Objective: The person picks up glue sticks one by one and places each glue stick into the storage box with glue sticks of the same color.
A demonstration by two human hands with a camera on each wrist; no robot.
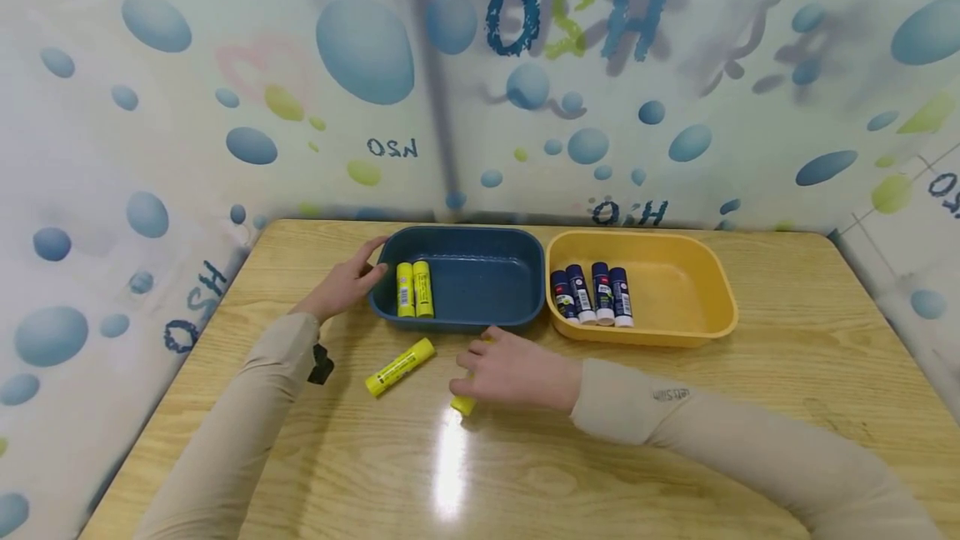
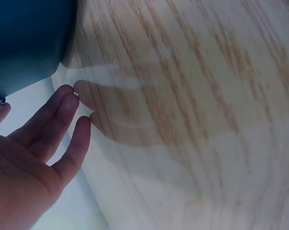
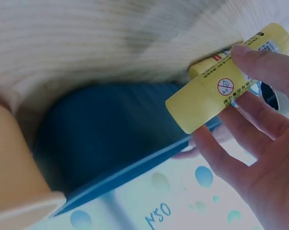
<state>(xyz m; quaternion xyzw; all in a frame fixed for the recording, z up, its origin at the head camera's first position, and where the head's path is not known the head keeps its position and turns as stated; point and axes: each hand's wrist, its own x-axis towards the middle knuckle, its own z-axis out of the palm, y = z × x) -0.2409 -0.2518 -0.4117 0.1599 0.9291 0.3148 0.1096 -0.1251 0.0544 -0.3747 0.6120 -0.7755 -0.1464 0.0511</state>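
Observation:
My right hand (image 1: 517, 369) pinches a yellow glue stick (image 3: 202, 103) between thumb and fingers, just in front of the blue bin (image 1: 487, 325). In the right wrist view the stick's printed label shows, and the fingers lie along its lower side. My left hand (image 1: 345, 283) rests at the left rim of the blue bin, its fingers (image 2: 70, 148) loosely extended beside the outer wall. Two yellow glue sticks (image 1: 415, 290) lie side by side at the left inside that bin. Another yellow glue stick (image 1: 401, 367) lies slanted on the table between my hands.
A yellow-orange bin (image 1: 693, 337) stands right beside the blue one, with several dark blue glue sticks (image 1: 602, 294) at its left end. Both bins sit near the back edge of the wooden table (image 1: 360, 473). A patterned curtain (image 1: 480, 107) hangs behind.

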